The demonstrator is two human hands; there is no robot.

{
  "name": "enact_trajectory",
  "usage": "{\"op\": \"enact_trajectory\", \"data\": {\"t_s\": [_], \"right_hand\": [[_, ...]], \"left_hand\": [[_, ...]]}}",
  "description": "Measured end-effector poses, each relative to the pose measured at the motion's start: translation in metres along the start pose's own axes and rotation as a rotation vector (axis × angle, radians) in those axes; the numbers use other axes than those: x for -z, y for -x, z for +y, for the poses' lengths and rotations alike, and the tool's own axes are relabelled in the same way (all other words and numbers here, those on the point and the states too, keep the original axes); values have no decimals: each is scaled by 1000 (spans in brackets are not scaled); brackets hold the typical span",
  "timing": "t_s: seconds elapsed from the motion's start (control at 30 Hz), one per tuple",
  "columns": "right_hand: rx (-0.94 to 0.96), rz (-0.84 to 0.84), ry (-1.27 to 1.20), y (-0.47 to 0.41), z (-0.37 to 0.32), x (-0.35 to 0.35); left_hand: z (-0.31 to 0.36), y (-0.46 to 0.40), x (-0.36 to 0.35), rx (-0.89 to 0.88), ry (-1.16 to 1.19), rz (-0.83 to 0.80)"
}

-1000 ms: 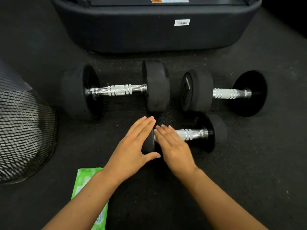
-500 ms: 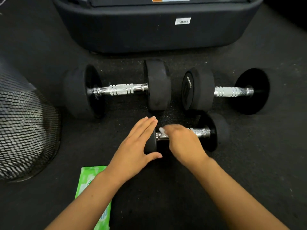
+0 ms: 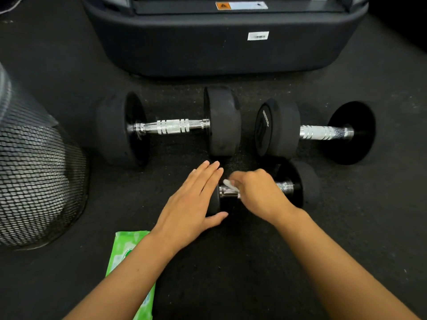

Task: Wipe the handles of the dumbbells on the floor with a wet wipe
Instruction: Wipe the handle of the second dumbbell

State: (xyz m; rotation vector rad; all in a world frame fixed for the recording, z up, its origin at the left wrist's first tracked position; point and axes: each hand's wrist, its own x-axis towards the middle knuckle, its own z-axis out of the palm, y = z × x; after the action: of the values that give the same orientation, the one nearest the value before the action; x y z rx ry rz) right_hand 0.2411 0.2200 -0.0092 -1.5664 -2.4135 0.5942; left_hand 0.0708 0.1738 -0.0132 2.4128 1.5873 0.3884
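Step in hand: the person was wiping the handle of the small dumbbell [image 3: 261, 192], the nearest of three on the dark floor [image 3: 346, 227].
Right hand: the right hand [image 3: 258, 192] was curled over the chrome handle [image 3: 227, 192], fingers closed round a white wet wipe [image 3: 228, 184], of which only a corner peeped out by the knuckles.
Left hand: the left hand [image 3: 191, 204] lay flat and open, fingers straight, pressed against the near weight end [image 3: 215, 202], grasping nothing.
Doing it well: I judged the flat palm needed to brace that end firmly so the bar would not roll, while the wipe wrapped right round the handle and ran its whole length to the far weight.
Other dumbbells: the large left dumbbell [image 3: 171, 127] and the right dumbbell [image 3: 318, 132] lay behind, untouched by either hand.
Supplies: a green wipe packet [image 3: 124, 248] sat beneath the left forearm.
Watch for: the knurled grooves may want a twisting rub.
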Motion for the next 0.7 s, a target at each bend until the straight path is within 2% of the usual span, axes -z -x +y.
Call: {"op": "enact_trajectory", "data": {"t_s": [0.27, 0.43, 0.7], "right_hand": [[-56, -218, 4, -30, 1, 4], [66, -98, 18, -1, -7, 2], [131, -6, -20, 16, -6, -10]], "left_hand": [[-1, -4, 3, 14, 59, -61], [-4, -4, 4, 21, 104, -81], [-4, -4, 6, 27, 133, -103]]}}
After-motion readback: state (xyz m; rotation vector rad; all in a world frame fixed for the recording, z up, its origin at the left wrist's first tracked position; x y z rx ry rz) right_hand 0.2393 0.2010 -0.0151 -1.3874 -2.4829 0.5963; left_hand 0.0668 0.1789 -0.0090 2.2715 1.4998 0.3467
